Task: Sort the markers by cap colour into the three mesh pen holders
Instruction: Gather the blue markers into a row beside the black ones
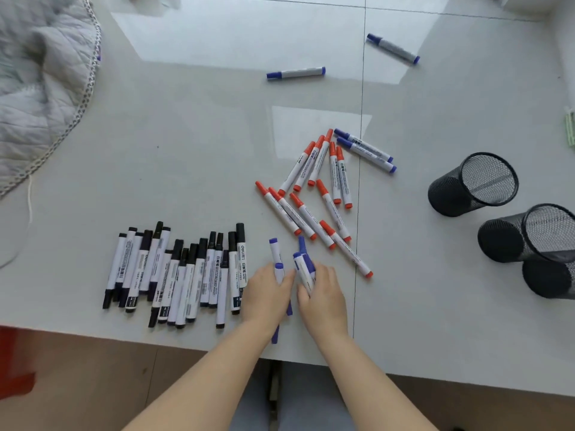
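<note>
Both forearms and hands (295,293) are bare, with no sleeves.

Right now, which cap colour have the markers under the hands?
Blue caps, seen in the head view.

The one camera sits on my head and looks forward and steeply down, so I see the white table (186,157) almost from above. Its near edge runs across the lower part of the picture, with the floor and my forearms below it. The wide lens bends the picture at the sides: the table's far side tapers, and the mesh pen holders (473,185) at the table's right end seem to tip outward. My left hand (264,293) and right hand (323,297) lie close under the lens, just inside the near edge. A grey quilted cloth (40,88) fills the table's far left corner. No second view shares this scene.
</note>
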`<state>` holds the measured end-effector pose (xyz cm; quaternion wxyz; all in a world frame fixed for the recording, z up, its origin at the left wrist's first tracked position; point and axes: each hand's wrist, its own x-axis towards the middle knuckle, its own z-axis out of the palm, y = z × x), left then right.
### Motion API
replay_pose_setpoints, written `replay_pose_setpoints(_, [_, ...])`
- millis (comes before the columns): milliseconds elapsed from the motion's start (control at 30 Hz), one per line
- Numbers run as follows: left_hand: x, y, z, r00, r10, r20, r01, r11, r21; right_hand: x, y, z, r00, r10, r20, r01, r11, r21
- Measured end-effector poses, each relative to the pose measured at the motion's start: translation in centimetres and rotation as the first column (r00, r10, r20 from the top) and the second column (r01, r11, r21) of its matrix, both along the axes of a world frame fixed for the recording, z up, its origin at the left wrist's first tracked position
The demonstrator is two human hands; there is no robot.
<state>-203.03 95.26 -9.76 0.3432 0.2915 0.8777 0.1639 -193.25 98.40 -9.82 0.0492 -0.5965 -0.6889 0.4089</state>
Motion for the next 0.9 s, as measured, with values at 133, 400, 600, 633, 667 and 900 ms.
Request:
replay_pose_setpoints(133, [0.4, -0.2, -0.5, 0.998, 0.018, -0.061, -0.015, 0.999, 0.050, -0.2, -0.6, -0.8, 0.993, 0.097, 0.073, -0.105, 0.988, 0.113])
replay_pose_setpoints(400, [0.9, -0.4, 0.0, 0.994, 0.085, 0.072, -0.098, 0.974, 0.205, 0.2, -1.1, -1.1, 0.935, 0.063, 0.349, -0.173, 0.940, 0.295])
replay_pose_setpoints(600, [0.5, 0.1, 0.0, 0.998, 0.011, 0.068, -0.025, 0.976, 0.215, 0.4, -0.8, -1.3, 0.944, 0.093, 0.315, -0.187, 0.942, 0.280])
replay_pose_setpoints(633, [0.4, 0.2, -0.1, 0.998, 0.013, 0.057, -0.025, 0.977, 0.213, 0.4, -0.9, -1.4, 0.943, 0.108, 0.315, -0.205, 0.934, 0.293])
replay_pose_setpoints(667, [0.3, 0.2, -0.2, 0.999, 0.020, 0.045, -0.029, 0.978, 0.207, 0.5, -1.1, -1.6, 0.939, 0.138, 0.314, -0.231, 0.931, 0.282])
replay_pose_setpoints(900, [0.3, 0.3, -0.2, 0.997, 0.079, 0.022, -0.082, 0.982, 0.173, 0.4, -2.2, -2.7, 0.946, 0.186, 0.266, -0.228, 0.964, 0.139])
